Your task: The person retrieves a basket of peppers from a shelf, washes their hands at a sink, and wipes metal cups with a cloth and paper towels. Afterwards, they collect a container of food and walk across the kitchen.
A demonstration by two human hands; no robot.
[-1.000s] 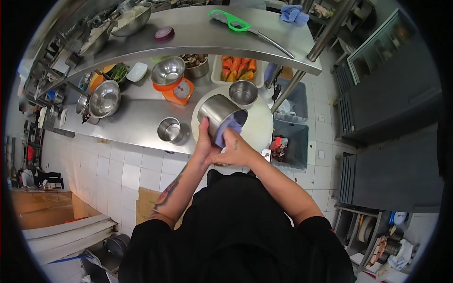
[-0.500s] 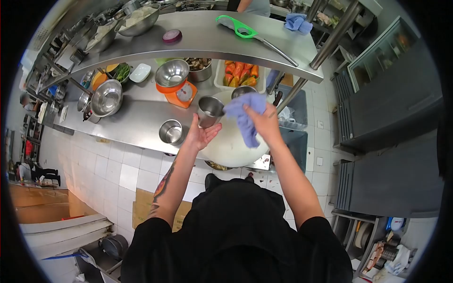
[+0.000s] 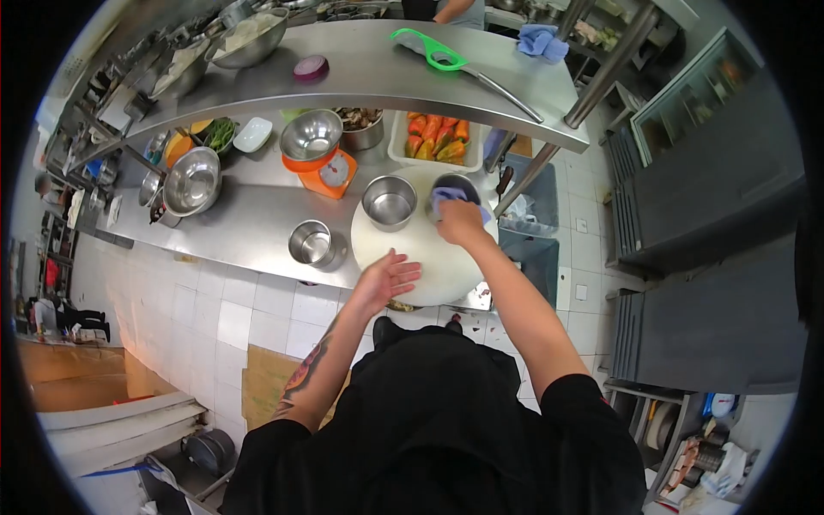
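Observation:
My right hand (image 3: 460, 221) grips a blue-purple cloth (image 3: 447, 196) at the mouth of a steel pot (image 3: 455, 182) on the right of the round white cutting board (image 3: 433, 270). Part of that pot is covered by the cloth and my hand. Over the near left part of the board, my left hand (image 3: 388, 281) is open with its fingers spread, holding nothing. A second steel pot (image 3: 390, 204) stands upright on the board, beyond my left hand. To the left, a smaller steel pot (image 3: 311, 244) rests on the steel counter (image 3: 249, 225).
An orange scale (image 3: 330, 173) with a steel bowl (image 3: 311, 136) stands behind the board. A white tub (image 3: 478, 154) holds red and orange peppers. On the overhead shelf (image 3: 360, 73) lie a green-handled tool (image 3: 445, 58) and half a red onion (image 3: 311, 68). A knife handle (image 3: 505, 179) sticks up at right.
My left hand has let go of the middle pot, which now stands on the board, and drawn back toward me. My right hand has brought the cloth down to the right pot.

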